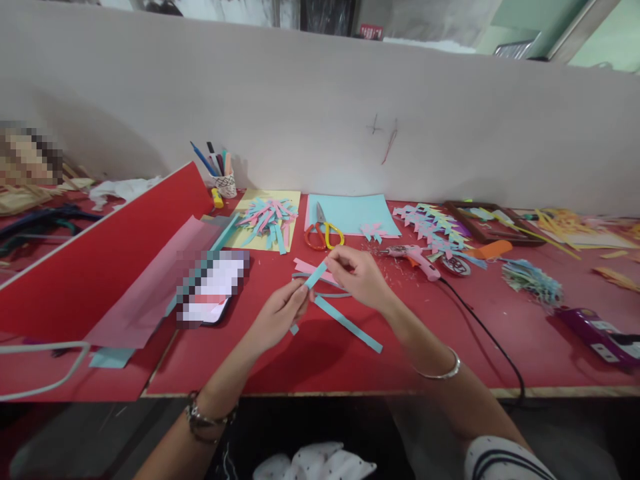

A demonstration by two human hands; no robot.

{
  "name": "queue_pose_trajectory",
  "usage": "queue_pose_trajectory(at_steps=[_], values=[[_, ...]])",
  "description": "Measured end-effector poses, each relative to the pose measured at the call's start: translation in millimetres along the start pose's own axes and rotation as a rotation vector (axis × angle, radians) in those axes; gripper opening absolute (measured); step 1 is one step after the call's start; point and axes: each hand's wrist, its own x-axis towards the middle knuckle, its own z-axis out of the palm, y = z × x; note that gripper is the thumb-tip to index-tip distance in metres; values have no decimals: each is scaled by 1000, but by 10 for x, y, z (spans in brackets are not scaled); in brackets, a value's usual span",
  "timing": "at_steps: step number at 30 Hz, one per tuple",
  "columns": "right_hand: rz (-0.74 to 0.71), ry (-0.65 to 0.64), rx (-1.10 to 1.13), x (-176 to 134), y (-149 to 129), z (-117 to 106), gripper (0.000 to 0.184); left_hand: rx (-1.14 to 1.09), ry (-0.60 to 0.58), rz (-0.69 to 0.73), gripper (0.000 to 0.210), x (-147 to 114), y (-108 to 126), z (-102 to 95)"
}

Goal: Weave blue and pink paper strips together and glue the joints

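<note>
Red tabletop (310, 373); blue strip (316, 274) in both hands (279, 312) (363, 277)

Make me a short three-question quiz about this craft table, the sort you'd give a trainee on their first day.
1. What do the person's left hand and right hand hold between them?

2. True or false: the pink hot-glue gun lies to the left of the metal scissors with one red and one yellow handle.

3. Where do the slim coloured pens stand?
A. In a tall clear glass jar
B. In a small white cup with a black pattern
C. In a round red tin

Key:
1. A flat light-blue paper strip.
2. False; it lies to their right.
3. B.
</note>
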Motion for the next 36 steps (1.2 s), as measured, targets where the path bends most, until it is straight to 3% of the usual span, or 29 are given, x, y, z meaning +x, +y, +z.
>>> queue_pose_trajectory(at_steps=[12,18,21,23,26,28,32,36], values=[[119,17,53,11,113,-250,20,232,-156,-89,37,-215,-135,-312],[40,-94,-18,-21,66,-259,19,401,-446,-162,39,-222,-51,-446],[-6,-174,-31,-58,-21,-255,20,513,-514,-155,34,-209,35,-468],[-43,-214,-47,-92,-83,-235,20,552,-430,-108,31,-197,87,-433],[-76,-265,-83,-139,-150,-175,18,502,-184,2,32,-164,163,-305],[-83,-291,-119,-156,-169,-128,20,457,-93,95,30,-125,214,-205],[-85,-272,-134,-161,-161,-78,21,443,-24,218,27,-31,284,-88],[-68,-265,-126,-168,-158,-97,22,427,-42,250,28,13,296,-86]])
